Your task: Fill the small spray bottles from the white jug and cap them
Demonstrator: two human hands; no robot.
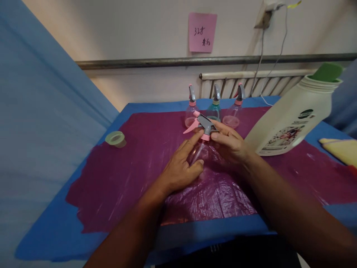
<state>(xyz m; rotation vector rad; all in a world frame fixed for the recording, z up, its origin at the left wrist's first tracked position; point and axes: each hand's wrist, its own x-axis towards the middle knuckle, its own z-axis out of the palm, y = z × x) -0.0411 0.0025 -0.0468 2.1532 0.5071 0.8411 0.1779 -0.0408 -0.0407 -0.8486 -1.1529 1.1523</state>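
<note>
A clear spray bottle (pixel 200 149) with a grey and pink trigger head (pixel 205 123) stands between my hands, over the purple plastic sheet. My left hand (pixel 182 165) is wrapped round the bottle's body from the left, thumb in front and forefinger up by the neck. From the right, my right hand (pixel 230 141) grips the trigger head at the pink collar, with its thumb in front and its fingers behind. My palms and the bottle's lower part hide some of the contact.
Behind stand two pink-collared spray bottles (pixel 232 118) and a teal one (pixel 214 110). A large white jug (pixel 287 123) with a green piece in its mouth is at right, near a yellow cloth (pixel 338 149). A translucent green cap (pixel 115 139) lies at left.
</note>
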